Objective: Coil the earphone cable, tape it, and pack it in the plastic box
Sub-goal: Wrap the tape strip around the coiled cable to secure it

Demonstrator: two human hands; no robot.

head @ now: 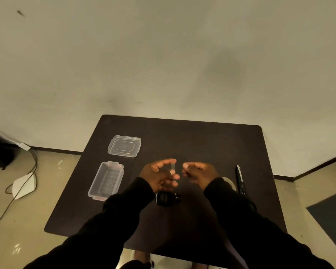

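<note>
Left hand (159, 175): raised over the table (211, 152), fingers curled, thumb and forefinger pinching a short strip of clear tape (173, 168).
Right hand (198, 172): beside the strip, fingers loosely bent, holding nothing visible.
Coiled cable (166, 199): dark bundle below left hand; grip unclear.
Box (107, 180): open, left.
Lid (124, 146): behind box, apart.
Scissors (240, 179): far right.

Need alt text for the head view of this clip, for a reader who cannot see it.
Above a dark table, the left hand pinches a strip of clear tape while the right hand hovers beside it, fingers curled. The coiled black earphone cable lies below; an open plastic box and lid sit left, scissors right.
</note>
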